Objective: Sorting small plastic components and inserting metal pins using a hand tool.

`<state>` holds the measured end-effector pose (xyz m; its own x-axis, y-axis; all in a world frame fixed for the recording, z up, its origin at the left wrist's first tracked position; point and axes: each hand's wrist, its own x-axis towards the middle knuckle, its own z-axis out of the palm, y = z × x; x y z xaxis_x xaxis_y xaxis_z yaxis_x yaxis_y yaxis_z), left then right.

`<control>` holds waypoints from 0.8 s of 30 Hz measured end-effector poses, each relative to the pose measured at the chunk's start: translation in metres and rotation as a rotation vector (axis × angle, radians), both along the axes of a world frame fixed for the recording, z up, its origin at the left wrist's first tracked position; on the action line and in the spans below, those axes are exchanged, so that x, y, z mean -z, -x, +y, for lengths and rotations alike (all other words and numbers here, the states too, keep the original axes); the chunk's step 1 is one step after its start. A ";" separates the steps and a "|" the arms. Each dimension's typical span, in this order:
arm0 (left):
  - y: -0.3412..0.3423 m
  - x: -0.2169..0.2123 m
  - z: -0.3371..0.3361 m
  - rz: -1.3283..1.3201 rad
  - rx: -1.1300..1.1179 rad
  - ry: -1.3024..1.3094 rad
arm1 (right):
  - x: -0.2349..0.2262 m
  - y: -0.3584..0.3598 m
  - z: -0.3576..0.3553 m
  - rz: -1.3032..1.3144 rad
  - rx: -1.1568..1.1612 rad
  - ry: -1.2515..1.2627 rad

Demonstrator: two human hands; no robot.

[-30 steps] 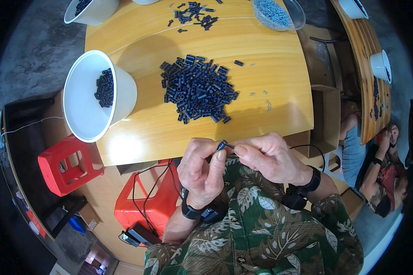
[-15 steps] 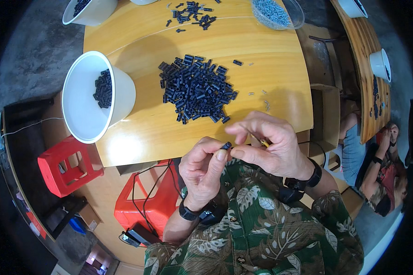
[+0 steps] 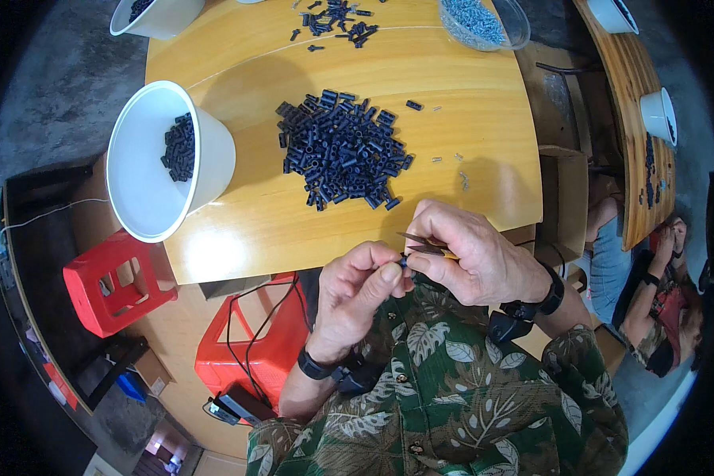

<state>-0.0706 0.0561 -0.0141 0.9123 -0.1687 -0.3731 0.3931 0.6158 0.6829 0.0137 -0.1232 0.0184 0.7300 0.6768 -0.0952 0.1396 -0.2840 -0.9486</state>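
Note:
My left hand (image 3: 351, 289) is closed in a pinch on a small black plastic tube (image 3: 404, 260), mostly hidden by the fingertips. Against the tube's other end press the thumb and finger of my right hand (image 3: 472, 252). That hand also keeps hold of small scissors (image 3: 427, 247) with dark pointed blades and a yellow handle, the blades sticking out to the left past the fingers. Beyond both hands lies a heap of black tubes (image 3: 341, 151) on the yellow wooden table (image 3: 476, 95).
A white tub (image 3: 214, 159) with black tubes stands at the table's left edge. Small metal pins (image 3: 464, 181) lie at the right; far back are a clear bowl (image 3: 509, 36) and black screw-like parts (image 3: 333, 17). Red stools (image 3: 242, 349) stand below. Another person (image 3: 658, 317) sits at the right.
My right hand has closed in on the tube, its fingers coming together at the end of it. The scissors' blades now show more clearly. The view has shifted slightly.

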 end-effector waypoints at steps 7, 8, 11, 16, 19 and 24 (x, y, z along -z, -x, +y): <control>-0.006 -0.003 0.003 -0.434 0.098 -0.846 | -0.005 -0.004 -0.003 0.029 -0.026 0.006; -0.008 -0.004 -0.001 -0.573 0.032 -0.971 | -0.005 -0.004 -0.003 0.024 -0.046 0.031; -0.010 -0.004 -0.007 -0.725 -0.060 -1.106 | -0.008 -0.005 -0.003 0.020 -0.071 0.122; 0.005 -0.003 -0.001 -0.141 0.098 -0.391 | -0.002 -0.004 -0.004 -0.122 -0.071 0.056; -0.001 -0.007 0.000 -0.052 0.120 -0.201 | -0.001 -0.004 -0.004 -0.194 -0.099 0.070; -0.005 -0.013 -0.001 -0.556 0.066 -0.975 | 0.004 -0.004 -0.004 -0.185 -0.095 0.047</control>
